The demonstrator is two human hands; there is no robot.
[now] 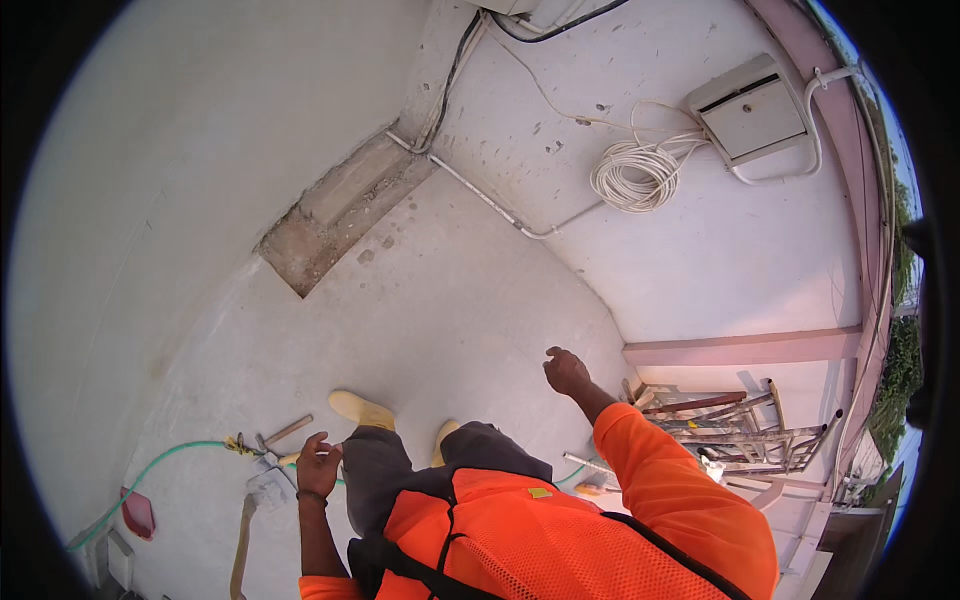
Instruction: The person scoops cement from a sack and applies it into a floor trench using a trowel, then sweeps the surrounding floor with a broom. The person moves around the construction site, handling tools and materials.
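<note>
Your left hand [318, 464] hangs loosely open, hammer [291, 428] and hose [190, 445] to its left; your right hand [568, 371], fingers slack and parted, hangs above the floor [450, 290].

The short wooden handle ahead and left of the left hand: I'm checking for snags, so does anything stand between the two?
In this view, nothing visible stands between the left hand and the short wooden handle; the curve of the green hose lies farther left.

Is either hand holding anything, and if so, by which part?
Nothing appears held: the left hand and right hand are both loosely curled, with no object visible in either.
</note>
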